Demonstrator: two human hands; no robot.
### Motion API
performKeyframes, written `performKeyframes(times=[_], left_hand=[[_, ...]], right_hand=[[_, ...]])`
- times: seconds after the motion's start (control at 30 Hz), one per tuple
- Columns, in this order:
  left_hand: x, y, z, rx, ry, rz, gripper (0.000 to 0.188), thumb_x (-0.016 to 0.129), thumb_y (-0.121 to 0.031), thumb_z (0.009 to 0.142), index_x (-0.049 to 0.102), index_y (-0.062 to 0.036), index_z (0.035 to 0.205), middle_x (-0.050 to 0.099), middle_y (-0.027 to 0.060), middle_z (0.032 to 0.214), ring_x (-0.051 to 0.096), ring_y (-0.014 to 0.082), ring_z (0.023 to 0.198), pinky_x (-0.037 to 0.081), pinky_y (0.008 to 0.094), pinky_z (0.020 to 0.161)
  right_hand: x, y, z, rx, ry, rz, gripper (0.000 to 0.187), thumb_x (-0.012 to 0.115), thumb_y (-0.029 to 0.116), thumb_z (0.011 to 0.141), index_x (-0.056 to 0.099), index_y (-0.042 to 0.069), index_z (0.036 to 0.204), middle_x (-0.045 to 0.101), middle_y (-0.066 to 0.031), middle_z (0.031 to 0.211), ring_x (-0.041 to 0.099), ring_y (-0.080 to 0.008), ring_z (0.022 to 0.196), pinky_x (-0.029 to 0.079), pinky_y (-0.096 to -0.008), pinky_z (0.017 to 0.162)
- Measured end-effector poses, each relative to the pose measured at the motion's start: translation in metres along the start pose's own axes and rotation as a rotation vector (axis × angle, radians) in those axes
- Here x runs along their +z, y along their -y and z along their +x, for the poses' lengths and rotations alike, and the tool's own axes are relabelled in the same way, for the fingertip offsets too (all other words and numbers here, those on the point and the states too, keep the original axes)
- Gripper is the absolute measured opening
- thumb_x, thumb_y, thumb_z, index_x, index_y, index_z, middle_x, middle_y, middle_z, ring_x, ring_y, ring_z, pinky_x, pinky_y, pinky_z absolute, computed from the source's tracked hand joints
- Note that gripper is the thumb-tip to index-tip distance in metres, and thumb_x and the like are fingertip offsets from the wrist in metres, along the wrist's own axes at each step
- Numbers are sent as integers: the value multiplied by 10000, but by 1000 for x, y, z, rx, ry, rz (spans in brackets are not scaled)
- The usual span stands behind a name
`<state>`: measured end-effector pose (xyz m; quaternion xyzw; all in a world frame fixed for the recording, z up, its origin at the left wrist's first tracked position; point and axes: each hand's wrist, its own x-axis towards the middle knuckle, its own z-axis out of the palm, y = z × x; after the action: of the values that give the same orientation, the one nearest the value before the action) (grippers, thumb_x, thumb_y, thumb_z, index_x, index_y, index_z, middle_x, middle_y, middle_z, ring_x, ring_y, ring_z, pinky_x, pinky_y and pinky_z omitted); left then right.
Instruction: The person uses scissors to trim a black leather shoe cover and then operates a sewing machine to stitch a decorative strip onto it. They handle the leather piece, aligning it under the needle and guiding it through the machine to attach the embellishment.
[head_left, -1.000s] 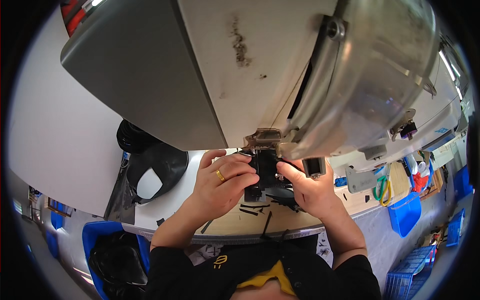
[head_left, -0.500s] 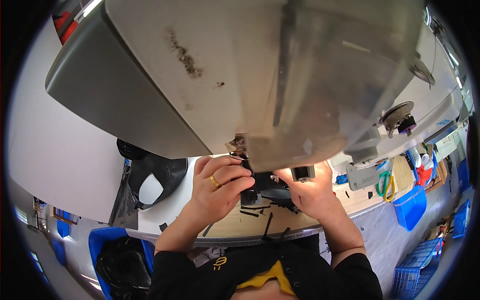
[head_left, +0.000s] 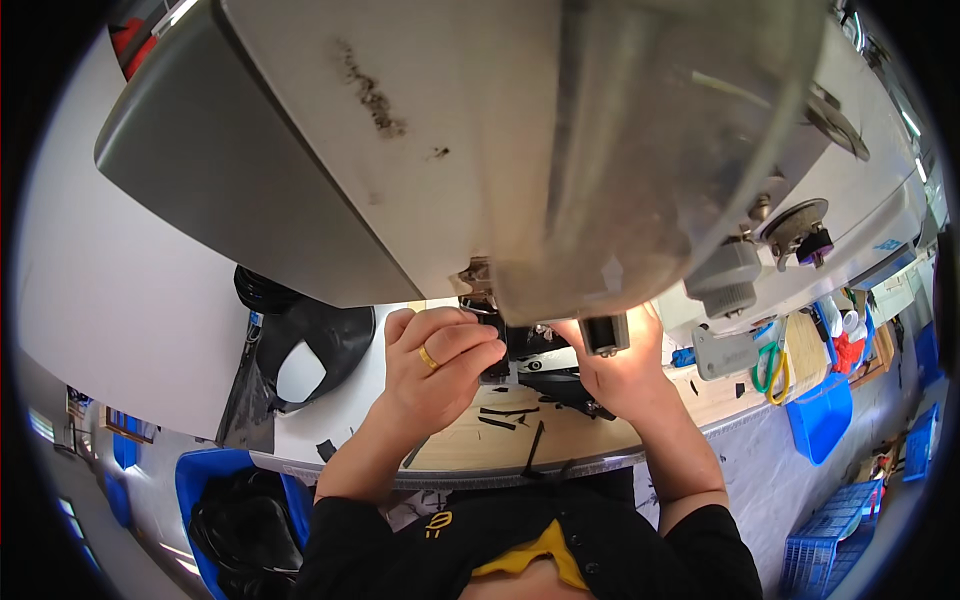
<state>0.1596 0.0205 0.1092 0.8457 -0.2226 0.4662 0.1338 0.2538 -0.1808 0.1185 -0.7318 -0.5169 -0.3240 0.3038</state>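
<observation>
The large white and grey sewing machine (head_left: 430, 170) fills the upper view, its clear curved cover (head_left: 650, 210) extending over the working point; below it lies the pale wood worktop (head_left: 465, 450), with my black buttoned shirt (head_left: 400, 550) at its near edge; at lower left stands the deep blue plastic bin (head_left: 186, 505), loaded with glossy black pieces (head_left: 245, 535); the curved black sheet panel (head_left: 340, 345) with a cut-out lies left of my hands

My left hand (head_left: 432, 365) is curled, fingertips at the left side of the flat black workpiece (head_left: 530, 342); I cannot tell whether they pinch or only press; my right hand (head_left: 625, 370) is at the opposite side, its fingertips partly hidden, grip likewise undetermined; the workpiece is between my hands, just below the metal needle assembly (head_left: 477, 280)

Status: I judge the operation to be mid-process, since the workpiece is at the machine; the finished portion cannot be determined; release and removal are not yet done

Smaller items: green and yellow handled scissors (head_left: 774, 370) at right; thin black offcuts (head_left: 535, 448) near me

Markings: a blue mark (head_left: 887, 245) on the machine, too small to read; a yellow emblem (head_left: 440, 521) on my shirt, no legible wording
</observation>
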Motion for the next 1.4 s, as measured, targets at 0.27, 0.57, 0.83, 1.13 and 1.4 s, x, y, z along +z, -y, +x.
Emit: performKeyframes(times=[0.27,0.57,0.83,1.13,1.4], left_hand=[[12,0,-4,-32,-92,-31,312,657,8,514,654,-116,800,627,-20,888,582,202,819,370,332,745],[19,3,-3,-87,-131,29,281,710,-39,515,657,-110,782,629,-14,855,583,215,803,378,352,757],[18,6,-2,-96,-115,62,222,760,-87,595,674,-108,798,639,-14,853,588,202,780,369,350,768],[20,7,-1,-110,-130,96,156,762,-123,690,681,-102,821,642,-17,853,600,180,768,363,349,783],[27,32,-10,-282,-97,-373,138,676,-40,761,666,-50,898,649,69,862,623,233,801,423,371,854]], right_hand=[[8,-5,1,7,-49,8,202,688,-65,703,658,12,887,624,-115,825,583,-304,703,454,-392,602],[20,-16,3,43,-112,-11,359,610,-58,589,683,77,913,637,-62,822,592,-262,729,443,-379,647],[26,-18,2,80,-148,25,351,617,-58,589,680,71,909,647,-72,835,599,-274,737,462,-394,673],[30,-21,4,108,-161,66,281,637,-45,614,672,62,871,655,-93,811,608,-297,726,474,-403,671],[36,-30,-5,142,-126,66,193,638,-37,640,654,53,811,655,-107,795,610,-312,719,484,-410,668]])
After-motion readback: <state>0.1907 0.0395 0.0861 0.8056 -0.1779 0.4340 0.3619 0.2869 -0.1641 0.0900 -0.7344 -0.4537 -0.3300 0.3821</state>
